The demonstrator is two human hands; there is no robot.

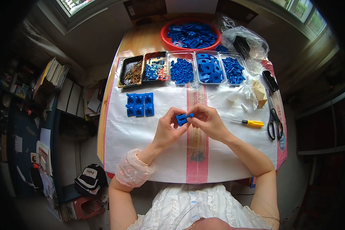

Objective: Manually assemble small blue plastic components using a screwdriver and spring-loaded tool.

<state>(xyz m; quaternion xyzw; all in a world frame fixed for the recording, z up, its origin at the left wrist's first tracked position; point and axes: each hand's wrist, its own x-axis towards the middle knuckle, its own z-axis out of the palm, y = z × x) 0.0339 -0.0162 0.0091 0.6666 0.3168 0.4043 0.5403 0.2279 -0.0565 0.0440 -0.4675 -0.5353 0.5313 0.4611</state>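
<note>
Grip first: both hands have fingertips pinched together on the same bit of blue plastic, pretty much mid-frame. The left hand (170,123) is clamped on a flat blue piece (181,120), and the right hand (206,121) pinches a small blue peg (190,115) at that piece's right end. Can't tell if the peg is actually seated, fingers are in the way.

Left of that, six blue assemblies (140,104) sit in two rows of three on the white plastic sheet (234,161) over the wooden bench (128,44). Right side of the frame: yellow-handled screwdriver (253,123), then black-handled scissors (272,122).

Further up there's a row of five trays (131,85), with brass-coloured screws (134,72) in the leftmost and blue parts in the three on the right. Top centre, a red basin (162,37) heaped with more blue pieces, clear plastic bag (258,38) beside it, upper right.
</note>
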